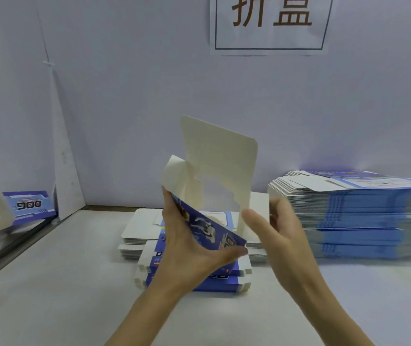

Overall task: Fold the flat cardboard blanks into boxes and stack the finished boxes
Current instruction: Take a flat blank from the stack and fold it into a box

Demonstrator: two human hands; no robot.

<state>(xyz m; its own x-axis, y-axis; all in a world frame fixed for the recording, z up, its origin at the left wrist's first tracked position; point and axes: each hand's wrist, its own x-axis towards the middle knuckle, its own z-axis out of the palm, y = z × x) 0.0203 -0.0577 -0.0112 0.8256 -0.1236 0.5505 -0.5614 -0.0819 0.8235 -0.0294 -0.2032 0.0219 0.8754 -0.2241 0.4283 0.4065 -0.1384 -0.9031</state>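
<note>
Half-opened blank (219, 161) is held above the bench (62, 283) at centre frame, cream inside showing, nothing in it. Left hand (187, 245) has its grip clamped across the blue printed panel. Right hand (279, 236) is blurred at the blank's right edge; its grip cannot be told. Judged light, thin, readily creased: hold panel edges beside the scores. Stack of flat blanks (361, 208) stands at right.

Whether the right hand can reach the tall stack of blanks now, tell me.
Probably yes. The right hand is by the half-folded blank, which the left hand grips; the tall stack lies just to its right with nothing between.
</note>
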